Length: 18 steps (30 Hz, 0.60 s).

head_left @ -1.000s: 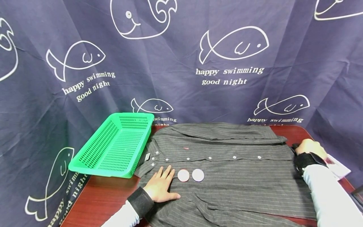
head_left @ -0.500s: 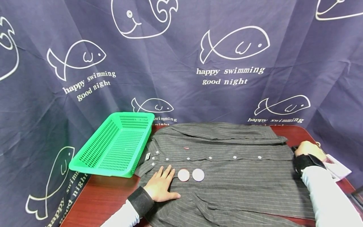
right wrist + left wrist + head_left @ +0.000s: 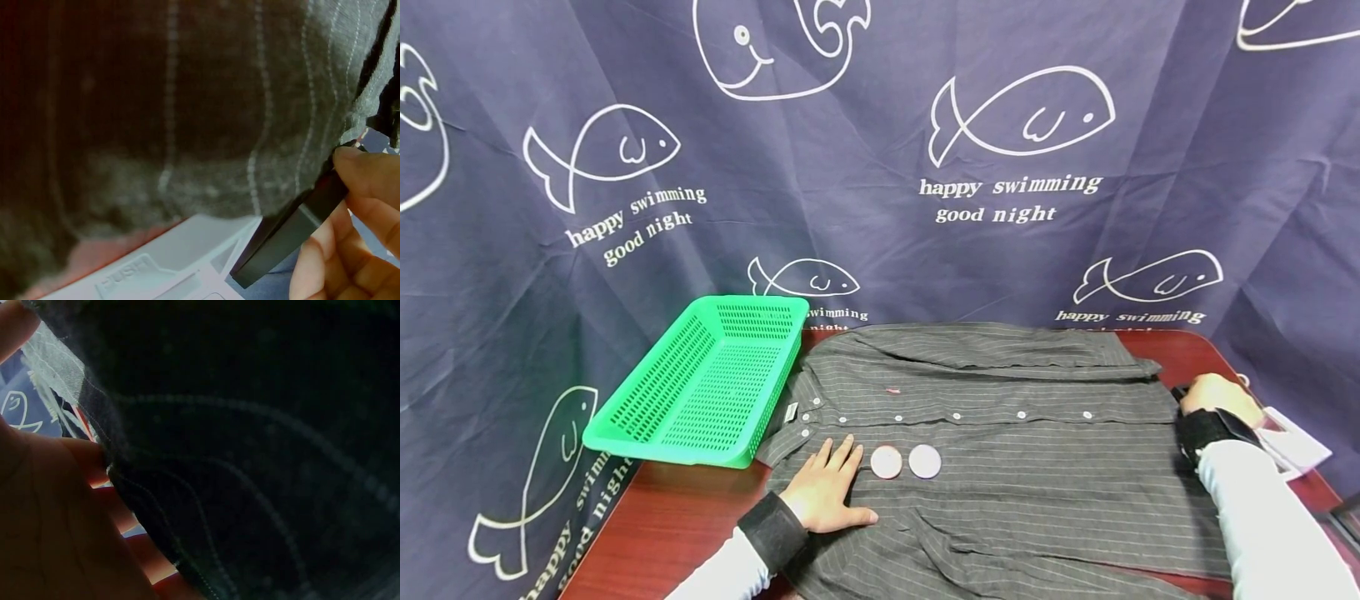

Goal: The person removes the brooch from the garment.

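Note:
A dark grey pinstriped button-up shirt [image 3: 1037, 483] lies spread on the table, collar to the left and hem to the right. My left hand [image 3: 826, 492] rests on it below the collar, fingers straight and spread. Just right of those fingers lie two round white discs, one red-edged [image 3: 887, 462] and one purple-edged [image 3: 925, 462]. At the hem, my right hand [image 3: 1221, 400] pinches a flat black bar [image 3: 294, 234] between thumb and curled fingers. The bar's far end is hidden, so its kind is unclear. Dark shirt cloth [image 3: 187, 125] fills most of the right wrist view.
A green plastic basket [image 3: 748, 433] stands at the left, touching the collar area. A white case marked PUSH [image 3: 150, 269] lies by the right hand. Red-brown table [image 3: 662, 508] shows at the edges. A blue fish-print curtain [image 3: 880, 192] hangs behind.
My right hand has shifted slightly toward me, and a small pale loop behind it has come into view. The left hand, shirt and discs stay put.

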Each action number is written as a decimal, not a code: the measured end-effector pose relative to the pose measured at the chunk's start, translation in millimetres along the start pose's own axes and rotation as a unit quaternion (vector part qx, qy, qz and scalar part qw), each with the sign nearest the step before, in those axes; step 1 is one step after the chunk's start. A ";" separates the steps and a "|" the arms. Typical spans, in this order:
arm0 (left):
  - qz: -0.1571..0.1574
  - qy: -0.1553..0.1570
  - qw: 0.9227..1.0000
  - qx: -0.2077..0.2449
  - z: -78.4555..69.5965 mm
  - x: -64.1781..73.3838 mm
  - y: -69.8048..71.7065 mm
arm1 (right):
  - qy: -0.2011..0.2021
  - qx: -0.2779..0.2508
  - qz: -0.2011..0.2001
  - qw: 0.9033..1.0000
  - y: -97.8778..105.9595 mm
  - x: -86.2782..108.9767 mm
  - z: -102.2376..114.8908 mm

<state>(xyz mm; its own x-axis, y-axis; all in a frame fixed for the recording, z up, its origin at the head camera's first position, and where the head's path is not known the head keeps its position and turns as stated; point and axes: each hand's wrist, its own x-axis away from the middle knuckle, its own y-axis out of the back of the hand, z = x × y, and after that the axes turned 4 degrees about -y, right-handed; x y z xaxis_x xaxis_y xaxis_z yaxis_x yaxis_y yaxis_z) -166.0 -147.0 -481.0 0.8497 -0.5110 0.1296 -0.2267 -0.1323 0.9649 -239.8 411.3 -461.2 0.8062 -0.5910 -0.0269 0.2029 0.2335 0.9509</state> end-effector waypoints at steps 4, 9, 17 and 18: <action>0.000 0.001 1.000 0.000 -0.1 0.1 0.0 | 0.026 -0.010 -0.003 1.000 3.4 3.4 -1.7; -0.001 0.000 1.000 0.000 -0.4 0.1 0.6 | 0.060 -0.016 0.002 0.998 7.5 5.7 -6.8; 0.001 0.000 1.000 0.003 -0.7 0.2 0.7 | 0.130 -0.042 -0.027 0.990 16.1 1.0 -4.7; 0.001 0.001 1.000 0.004 -0.6 0.2 0.6 | 0.141 -0.044 -0.033 0.988 17.4 0.5 -2.5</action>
<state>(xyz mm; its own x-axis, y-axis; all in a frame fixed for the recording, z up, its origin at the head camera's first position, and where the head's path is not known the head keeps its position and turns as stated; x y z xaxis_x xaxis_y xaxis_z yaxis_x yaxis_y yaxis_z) -165.7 -146.6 -480.3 0.8500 -0.5098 0.1327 -0.2327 -0.1374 0.9628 -234.5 417.0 -445.5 0.9105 -0.3703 -0.1841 0.2967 0.2750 0.9145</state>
